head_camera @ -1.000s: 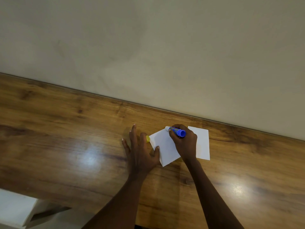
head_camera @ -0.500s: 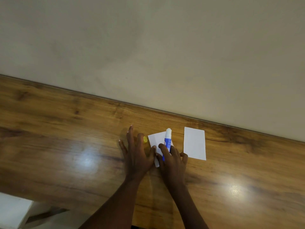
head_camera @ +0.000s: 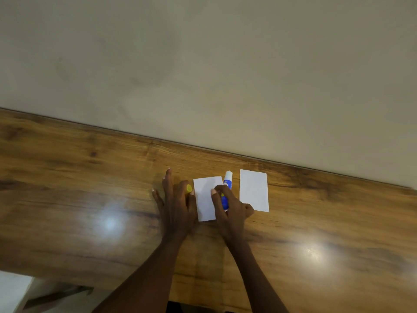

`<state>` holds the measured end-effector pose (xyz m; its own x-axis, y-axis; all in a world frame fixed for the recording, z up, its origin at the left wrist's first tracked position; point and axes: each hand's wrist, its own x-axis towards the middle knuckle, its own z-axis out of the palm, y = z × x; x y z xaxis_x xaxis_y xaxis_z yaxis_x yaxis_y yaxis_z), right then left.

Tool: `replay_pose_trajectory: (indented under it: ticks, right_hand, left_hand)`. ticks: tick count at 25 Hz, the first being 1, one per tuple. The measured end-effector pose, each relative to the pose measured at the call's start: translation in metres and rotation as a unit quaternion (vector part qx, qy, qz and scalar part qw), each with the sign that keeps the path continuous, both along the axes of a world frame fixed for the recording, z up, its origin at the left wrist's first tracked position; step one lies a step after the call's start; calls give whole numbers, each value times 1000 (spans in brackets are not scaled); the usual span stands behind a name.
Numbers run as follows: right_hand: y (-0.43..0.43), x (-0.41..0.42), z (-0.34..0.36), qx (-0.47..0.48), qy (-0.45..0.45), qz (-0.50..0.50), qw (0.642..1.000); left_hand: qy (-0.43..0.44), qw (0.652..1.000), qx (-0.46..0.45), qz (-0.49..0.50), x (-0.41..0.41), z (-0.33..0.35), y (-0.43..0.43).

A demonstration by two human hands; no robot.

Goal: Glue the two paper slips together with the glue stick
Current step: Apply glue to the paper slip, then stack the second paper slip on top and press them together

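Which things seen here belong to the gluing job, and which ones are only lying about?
Job: left paper slip; right paper slip; glue stick, gripped by the right hand; yellow cap beside the left hand.
Lying about: white object past the wooden table, too unclear to name.

the glossy wood-grain tabletop (head_camera: 67, 188) is gleaming; the left paper slip (head_camera: 204, 199) and right paper slip (head_camera: 254, 190) are looking matt, the glue stick (head_camera: 227, 180) smooth plastic.

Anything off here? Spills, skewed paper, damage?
Nothing stands out. The left slip and right slip lie flat, apart, undamaged. The right hand holds the uncapped glue stick between them; a yellow cap sits by the left hand.
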<state>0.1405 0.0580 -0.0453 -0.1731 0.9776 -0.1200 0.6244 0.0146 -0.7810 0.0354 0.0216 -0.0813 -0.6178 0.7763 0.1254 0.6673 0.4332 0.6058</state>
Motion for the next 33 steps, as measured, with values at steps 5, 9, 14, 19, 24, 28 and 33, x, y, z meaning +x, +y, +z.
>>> replay_pose_trajectory:
  ticks: [5, 9, 14, 19, 24, 28, 33]
  right_hand:
    - [-14, 18, 29, 24, 208, -48, 977]
    - [-15, 63, 37, 12, 316, -75, 946]
    - [5, 121, 40, -24, 288, -128, 949]
    - [27, 186, 52, 13, 249, -172, 953]
    - [32, 242, 38, 28, 195, -160, 967]
    - [38, 257, 14, 2, 125, -199, 972]
    - [37, 258, -6, 22, 61, -155, 986]
  left_hand:
    - [-43, 998, 37, -3, -1, 7, -3]
    - [-152, 986, 63, 24, -6, 16, -3]
    - [-260, 959, 111, 8, 35, 56, 14]
    - [-295, 935, 101, -168, 149, 90, 50]
    - [-170, 955, -13, -243, 213, 64, 67]
    - [-63, 958, -92, -265, 222, 31, 68]
    - [0, 951, -146, -274, 218, 12, 69]
